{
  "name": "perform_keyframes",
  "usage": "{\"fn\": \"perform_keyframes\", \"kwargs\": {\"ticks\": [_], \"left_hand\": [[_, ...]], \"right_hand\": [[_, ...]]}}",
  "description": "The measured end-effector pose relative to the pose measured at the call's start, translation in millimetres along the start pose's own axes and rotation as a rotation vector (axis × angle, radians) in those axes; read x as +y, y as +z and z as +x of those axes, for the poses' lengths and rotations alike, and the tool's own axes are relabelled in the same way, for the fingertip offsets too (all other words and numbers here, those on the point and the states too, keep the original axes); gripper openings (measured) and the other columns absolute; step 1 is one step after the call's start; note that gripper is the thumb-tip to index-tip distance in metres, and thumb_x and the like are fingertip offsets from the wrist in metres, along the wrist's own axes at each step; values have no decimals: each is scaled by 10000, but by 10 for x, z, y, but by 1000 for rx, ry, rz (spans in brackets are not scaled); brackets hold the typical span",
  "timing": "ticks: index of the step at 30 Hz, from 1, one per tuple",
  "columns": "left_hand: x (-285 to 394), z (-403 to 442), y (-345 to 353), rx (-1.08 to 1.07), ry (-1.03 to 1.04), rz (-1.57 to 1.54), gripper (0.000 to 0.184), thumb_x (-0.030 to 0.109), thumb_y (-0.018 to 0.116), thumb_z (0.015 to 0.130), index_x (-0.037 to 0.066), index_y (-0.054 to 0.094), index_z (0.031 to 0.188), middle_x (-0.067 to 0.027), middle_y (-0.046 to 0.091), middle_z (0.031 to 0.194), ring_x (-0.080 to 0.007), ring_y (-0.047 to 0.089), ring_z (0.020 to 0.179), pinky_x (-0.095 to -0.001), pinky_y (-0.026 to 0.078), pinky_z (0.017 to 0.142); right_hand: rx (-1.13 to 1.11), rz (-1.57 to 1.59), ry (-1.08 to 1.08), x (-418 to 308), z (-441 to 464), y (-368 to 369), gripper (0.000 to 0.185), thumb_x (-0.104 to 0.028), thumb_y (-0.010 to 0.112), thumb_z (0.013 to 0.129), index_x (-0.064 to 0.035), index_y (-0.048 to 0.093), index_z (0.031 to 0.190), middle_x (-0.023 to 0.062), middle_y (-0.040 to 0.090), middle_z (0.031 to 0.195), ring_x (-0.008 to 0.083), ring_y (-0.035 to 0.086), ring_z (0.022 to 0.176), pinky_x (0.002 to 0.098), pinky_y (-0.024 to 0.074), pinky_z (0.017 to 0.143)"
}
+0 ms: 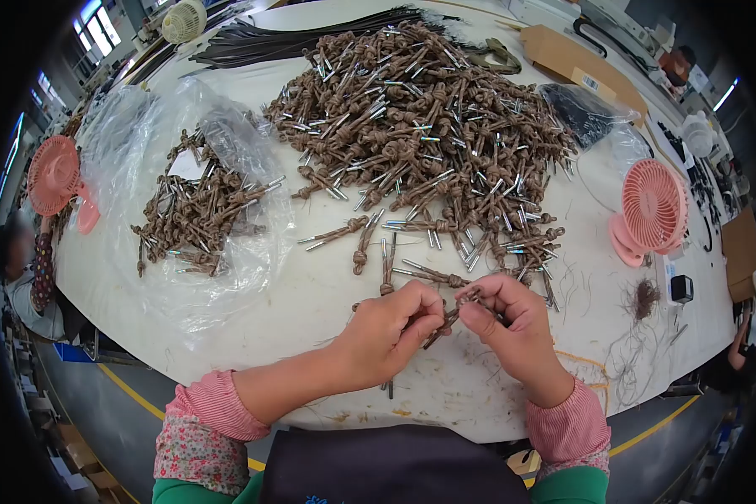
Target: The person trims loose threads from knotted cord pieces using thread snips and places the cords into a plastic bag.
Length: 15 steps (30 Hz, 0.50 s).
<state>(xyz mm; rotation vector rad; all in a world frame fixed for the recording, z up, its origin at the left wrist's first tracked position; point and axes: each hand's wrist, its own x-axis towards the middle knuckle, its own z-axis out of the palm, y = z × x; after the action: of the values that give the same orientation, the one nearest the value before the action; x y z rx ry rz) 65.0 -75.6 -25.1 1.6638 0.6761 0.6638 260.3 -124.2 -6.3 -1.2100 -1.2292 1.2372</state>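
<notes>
Near the table's front edge, my left hand [401, 330] pinches the lower part of a brown knotted cord [450, 320]. The cord's upper, knotted end is between the thumb and fingers of my right hand [506, 321]. Just beyond my hands lie a few loose knotted cords with metal tips [433, 274]. Behind them rises a large pile of the same brown cords [428, 126]. A smaller pile [202, 206] rests on a clear plastic bag [256, 281] at the left, with a white paper piece [188, 164] on it.
Pink fans stand at the left [54, 176] and right [652, 207]. Thread scraps [644, 300] and a small black box [681, 289] lie at the right. Black strips [286, 42] and cardboard [563, 52] are at the back. People sit at both sides.
</notes>
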Motion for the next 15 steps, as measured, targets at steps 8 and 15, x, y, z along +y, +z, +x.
{"fn": "perform_keyframes", "kwargs": {"ticks": [8,15], "left_hand": [[-71,130,-267,340,340,944,207,-41,604,778,87,591,940,-44,650,1048,-272,556,964,-382,389,861],[18,67,-163,189,361,581,421,223,734,786,97,601,1166,-53,610,1181,-257,519,1055,-369,370,920]], "right_hand": [[351,101,-68,-37,53,-225,183,-177,652,910,-36,601,1014,-80,499,693,-3,363,568,165,280,505],[99,53,-7,-10,-18,-19,250,-124,693,877,-35,605,1093,-74,525,695,-11,378,580,160,287,526]]}}
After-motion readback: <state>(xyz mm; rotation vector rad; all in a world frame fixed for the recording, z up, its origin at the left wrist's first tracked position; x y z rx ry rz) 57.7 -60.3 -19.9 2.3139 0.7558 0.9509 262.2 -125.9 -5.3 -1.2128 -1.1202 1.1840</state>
